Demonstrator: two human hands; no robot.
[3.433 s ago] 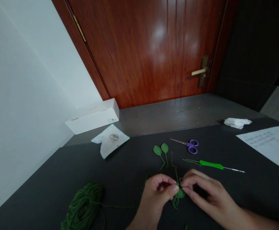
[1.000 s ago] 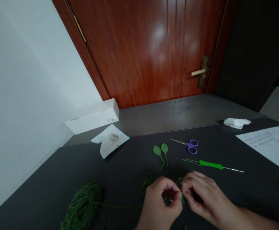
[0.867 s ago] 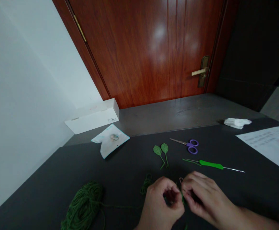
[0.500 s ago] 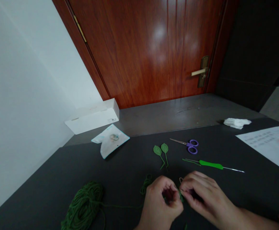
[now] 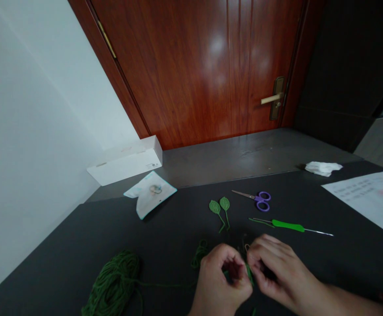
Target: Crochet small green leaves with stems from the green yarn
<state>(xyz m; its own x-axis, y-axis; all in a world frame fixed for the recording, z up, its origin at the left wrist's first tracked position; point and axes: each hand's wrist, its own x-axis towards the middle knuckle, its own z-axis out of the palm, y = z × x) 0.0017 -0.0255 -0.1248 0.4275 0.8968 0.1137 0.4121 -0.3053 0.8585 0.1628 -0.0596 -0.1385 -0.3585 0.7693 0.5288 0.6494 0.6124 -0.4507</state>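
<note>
At the front of the table, my left hand (image 5: 219, 278) and my right hand (image 5: 280, 270) are close together with their fingers pinched. Between them is a small green yarn piece (image 5: 249, 275), mostly covered by the fingers. A thin pale loop (image 5: 247, 247) sticks up by my right fingertips; whether it is wire or a pin I cannot tell. Beyond my hands lie two crocheted green leaves (image 5: 219, 205) with stems. A skein of dark green yarn (image 5: 110, 285) rests at the left, its strand running to my left hand, behind which sits a small yarn tangle (image 5: 199, 254).
Purple-handled scissors (image 5: 262, 200) and a green-handled crochet hook (image 5: 288, 225) lie ahead of my right hand. Farther off are a white box (image 5: 125, 166), an opened packet (image 5: 155, 193), a crumpled tissue (image 5: 323, 168) and a printed sheet (image 5: 369, 193). A wooden door (image 5: 194, 70) stands behind the table.
My view has shifted very slightly. The fingers have drawn a little apart, and more of the green yarn piece shows between them. Both hands keep their pinch.
</note>
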